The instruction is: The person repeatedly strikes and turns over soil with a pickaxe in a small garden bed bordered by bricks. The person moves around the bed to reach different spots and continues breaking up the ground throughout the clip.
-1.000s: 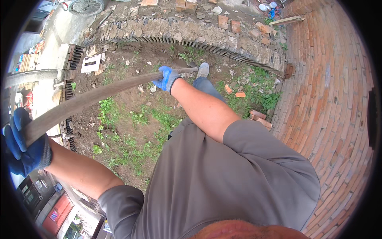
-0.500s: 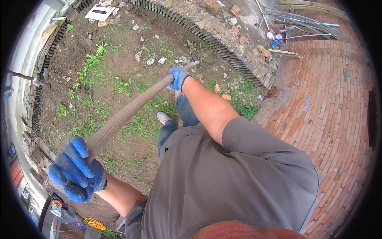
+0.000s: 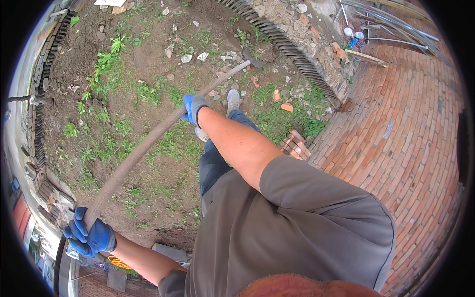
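Note:
A long, slightly curved wooden handle of a hoe (image 3: 143, 148) slants across the view from lower left to upper centre. Its dark metal head (image 3: 254, 59) is at the far end, low over the soil; whether it touches the ground I cannot tell. My left hand (image 3: 91, 235), in a blue-coated glove, is closed around the butt of the handle. Farther up the shaft, my right hand (image 3: 194, 108) grips it in a matching blue and grey glove. My shoes stand on the ground beneath the handle, near the right forearm.
Weedy soil (image 3: 163, 198) with scattered stones lies ahead and left. A tile edging (image 3: 292, 52) curves along the far side, beside rubble. To the right is brick paving (image 3: 381, 143), with stacked bricks (image 3: 296, 144) at its edge and pipes (image 3: 396, 29) beyond. An orange coil (image 3: 118, 263) lies lower left.
My right hand has slid down the handle toward the left, leaving more shaft beyond it. My left hand has lowered and closed on the butt. One foot has stepped forward.

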A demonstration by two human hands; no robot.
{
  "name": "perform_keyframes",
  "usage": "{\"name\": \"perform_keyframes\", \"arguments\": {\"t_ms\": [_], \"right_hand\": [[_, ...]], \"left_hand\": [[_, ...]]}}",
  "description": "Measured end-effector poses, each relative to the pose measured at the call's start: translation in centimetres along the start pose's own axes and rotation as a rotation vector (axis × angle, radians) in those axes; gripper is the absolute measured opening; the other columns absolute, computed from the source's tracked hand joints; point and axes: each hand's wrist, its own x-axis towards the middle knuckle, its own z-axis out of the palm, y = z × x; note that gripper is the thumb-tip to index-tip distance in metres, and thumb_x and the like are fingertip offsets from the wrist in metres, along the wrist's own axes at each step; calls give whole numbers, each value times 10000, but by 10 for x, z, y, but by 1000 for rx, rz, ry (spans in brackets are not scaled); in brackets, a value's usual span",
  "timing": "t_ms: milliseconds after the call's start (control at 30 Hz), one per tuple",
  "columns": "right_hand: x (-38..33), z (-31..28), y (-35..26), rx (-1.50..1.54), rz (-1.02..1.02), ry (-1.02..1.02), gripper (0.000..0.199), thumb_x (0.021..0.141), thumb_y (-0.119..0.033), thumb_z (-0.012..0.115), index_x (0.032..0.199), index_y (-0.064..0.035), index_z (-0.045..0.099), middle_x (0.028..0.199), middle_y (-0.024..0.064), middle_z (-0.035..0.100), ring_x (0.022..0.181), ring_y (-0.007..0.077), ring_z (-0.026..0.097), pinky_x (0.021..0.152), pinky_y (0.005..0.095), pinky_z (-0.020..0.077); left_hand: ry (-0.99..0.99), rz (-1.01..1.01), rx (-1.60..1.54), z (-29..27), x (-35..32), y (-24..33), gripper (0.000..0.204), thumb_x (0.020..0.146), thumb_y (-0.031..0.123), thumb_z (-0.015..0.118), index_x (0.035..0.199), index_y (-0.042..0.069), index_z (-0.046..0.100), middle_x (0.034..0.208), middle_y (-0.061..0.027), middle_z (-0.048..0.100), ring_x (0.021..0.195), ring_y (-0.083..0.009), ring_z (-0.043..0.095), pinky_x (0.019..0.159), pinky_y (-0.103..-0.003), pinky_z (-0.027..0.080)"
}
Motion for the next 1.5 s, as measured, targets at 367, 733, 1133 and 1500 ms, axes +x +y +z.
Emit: {"name": "perform_keyframes", "arguments": {"t_ms": [367,733,1133,1500], "right_hand": [[32,-40,83,-120,96,-6,320,985,-253,648,1231,-61,581,1177,169,641,1031,348,692,826,635,631],[65,-192,131,-794,340,-65,439,1029,-326,621,1373,-62,548,1218,189,683,1043,431,719,863,618,600],[40,-310,-100,-862,-479,264,373,996,-356,611,988,4,706,873,166,743,735,310,756,649,472,597],[132,-288,-3,-692,-144,245,409,993,-415,661,1240,-92,625,988,135,698,820,288,703,656,466,567]], "left_hand": [[274,69,178,-66,-121,6,168,985,184,635,872,87,558,646,19,494,682,-162,511,1019,-481,403],[1399,-58,513,-219,-395,6,331,982,344,632,1083,33,680,934,-45,670,936,-206,635,939,-423,481],[948,-669,1165,-186,-292,88,344,1035,380,647,1157,64,710,1010,-80,713,805,-163,684,625,-290,559],[177,-1669,1850,37,-263,58,412,817,340,850,999,-24,785,729,-65,738,656,-154,685,612,-334,532]]}}
